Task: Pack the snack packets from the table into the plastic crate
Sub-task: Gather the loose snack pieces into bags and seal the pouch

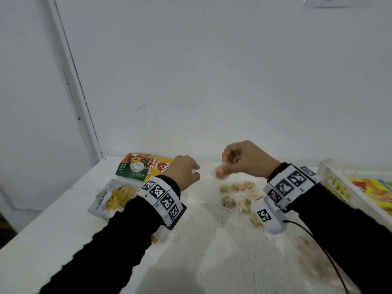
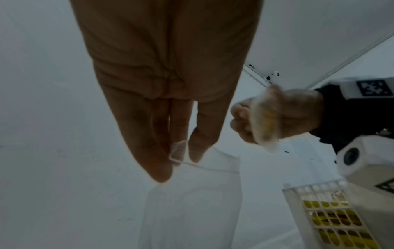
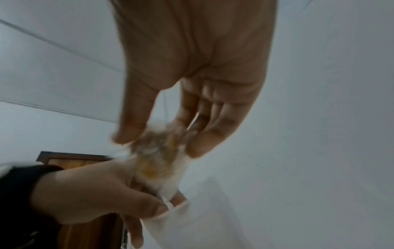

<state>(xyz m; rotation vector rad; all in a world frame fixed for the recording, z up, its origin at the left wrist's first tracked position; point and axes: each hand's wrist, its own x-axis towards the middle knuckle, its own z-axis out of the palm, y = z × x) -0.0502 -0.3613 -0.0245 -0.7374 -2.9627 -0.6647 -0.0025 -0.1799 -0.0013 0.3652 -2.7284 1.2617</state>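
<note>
Two printed packets (image 1: 146, 166) (image 1: 113, 198) lie left of centre; one crate (image 1: 339, 183) sits at right. One clear packet (image 1: 220, 171), axis unclear through blur, is pinched by right hand (image 1: 248, 160); left hand (image 1: 184, 172) pinches its corner.

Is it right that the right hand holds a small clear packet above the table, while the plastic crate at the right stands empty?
Not quite. The right hand does hold the small clear packet, but the head view shows the plastic crate is not empty: a yellow packet lies inside.
</note>
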